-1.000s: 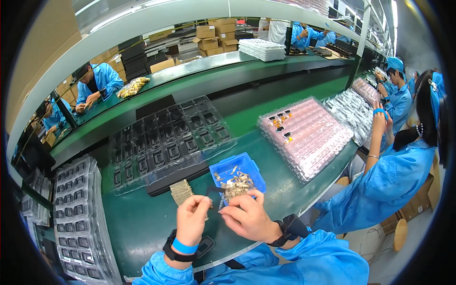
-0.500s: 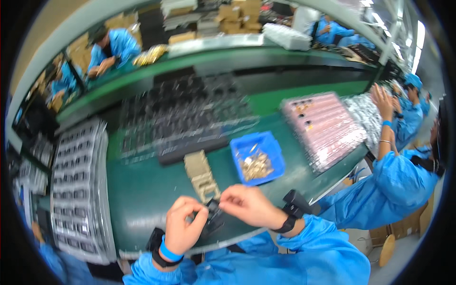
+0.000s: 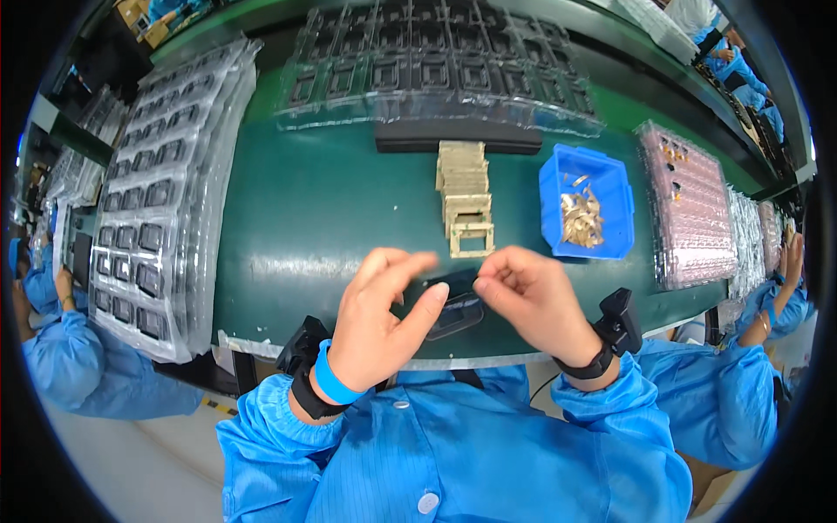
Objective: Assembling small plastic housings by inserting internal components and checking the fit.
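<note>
Many gold pieces (image 3: 581, 218) in blue bin (image 3: 618, 207), left hand (image 3: 381, 315) spread, right hand (image 3: 536, 303) curled near black frame (image 3: 459, 318), grip unclear

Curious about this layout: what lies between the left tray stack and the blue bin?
Overlapping tan frames on the green tabletop, in the head view.

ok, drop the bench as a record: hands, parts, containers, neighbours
left_hand: thumb and fingers apart, beside the dark part
right_hand: fingertips close together near the dark part; grip unclear
between_hands: dark part, partly hidden
ahead_of_hands: overlapping row of tan frames
bin: blue bin with small gold-coloured pieces, right of the row
trays: clear trays stacked left; pink trays right
neighbours: people in blue, both sides
</note>
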A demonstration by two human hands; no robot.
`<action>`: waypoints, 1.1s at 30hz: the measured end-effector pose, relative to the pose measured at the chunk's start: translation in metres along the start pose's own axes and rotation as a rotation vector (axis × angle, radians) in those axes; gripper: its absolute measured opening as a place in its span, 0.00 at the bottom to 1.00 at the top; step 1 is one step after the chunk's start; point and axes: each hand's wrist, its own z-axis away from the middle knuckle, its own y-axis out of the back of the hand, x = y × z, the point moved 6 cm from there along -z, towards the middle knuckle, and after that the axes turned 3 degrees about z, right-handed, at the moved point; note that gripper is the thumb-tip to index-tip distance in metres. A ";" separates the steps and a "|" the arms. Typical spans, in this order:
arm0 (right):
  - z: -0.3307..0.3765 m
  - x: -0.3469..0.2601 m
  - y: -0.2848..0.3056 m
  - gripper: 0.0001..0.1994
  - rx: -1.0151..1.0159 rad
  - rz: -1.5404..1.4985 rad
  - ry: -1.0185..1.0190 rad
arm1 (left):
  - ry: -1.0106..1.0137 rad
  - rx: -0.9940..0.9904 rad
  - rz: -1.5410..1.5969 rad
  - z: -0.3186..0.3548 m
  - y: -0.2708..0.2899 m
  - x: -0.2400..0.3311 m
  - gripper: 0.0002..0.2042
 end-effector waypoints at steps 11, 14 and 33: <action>0.012 0.051 -0.012 0.05 -0.147 -0.175 -0.232 | -0.088 0.001 -0.374 0.060 -0.023 -0.042 0.30; 0.018 0.057 -0.018 0.05 -0.089 -0.119 -0.245 | -0.114 0.046 -0.396 0.061 -0.023 -0.040 0.28; 0.017 0.048 -0.019 0.05 0.067 0.096 -0.126 | -0.191 0.060 -0.421 0.062 -0.025 -0.037 0.12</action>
